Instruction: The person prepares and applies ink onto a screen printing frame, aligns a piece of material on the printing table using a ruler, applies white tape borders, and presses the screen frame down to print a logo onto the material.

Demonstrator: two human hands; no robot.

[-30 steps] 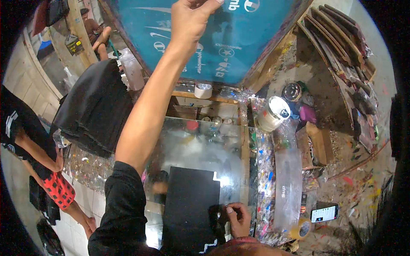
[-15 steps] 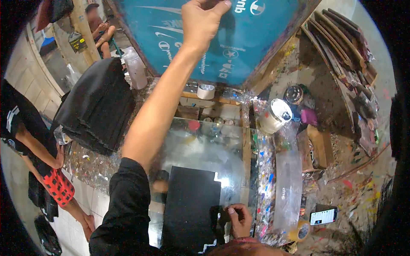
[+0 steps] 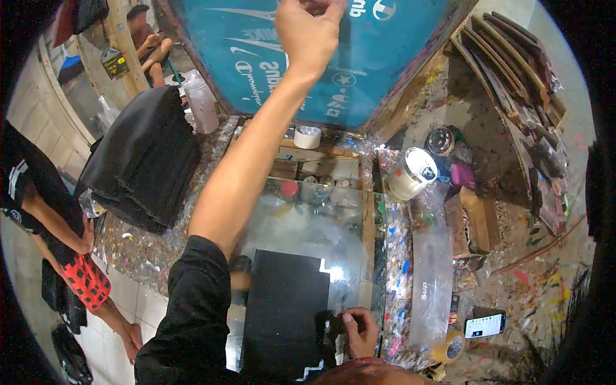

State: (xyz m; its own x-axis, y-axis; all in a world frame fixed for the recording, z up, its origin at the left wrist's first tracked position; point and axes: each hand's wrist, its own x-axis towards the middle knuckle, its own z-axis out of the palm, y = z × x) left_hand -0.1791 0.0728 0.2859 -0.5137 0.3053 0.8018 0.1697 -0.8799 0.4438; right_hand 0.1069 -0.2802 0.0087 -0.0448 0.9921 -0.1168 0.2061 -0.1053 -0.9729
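Observation:
My left arm, in a black sleeve, reaches up across the view. My left hand (image 3: 308, 40) is in front of a blue printing screen (image 3: 256, 64) that stands tilted up and bears pale logo shapes. Its fingers are curled together at the top edge of the picture; what they hold, if anything, is hidden. Low in the view, a flat black fabric piece (image 3: 282, 308) lies on a glass plate (image 3: 301, 224). Beside its right edge is my right hand (image 3: 360, 332), thumb and fingers bent together next to a small dark shape I cannot make out.
A thick stack of black fabric (image 3: 141, 160) sits at left, near a standing person (image 3: 48, 192). Another person (image 3: 151, 48) sits farther back. A tape roll (image 3: 307, 136) lies below the screen. At right are a white bucket (image 3: 412, 174), a phone (image 3: 485, 325) and a cardboard box (image 3: 478, 221).
My left hand has shifted slightly right and down in front of the screen, its fingers drawn closer together. My right hand and the black fabric piece stay nearly where they were.

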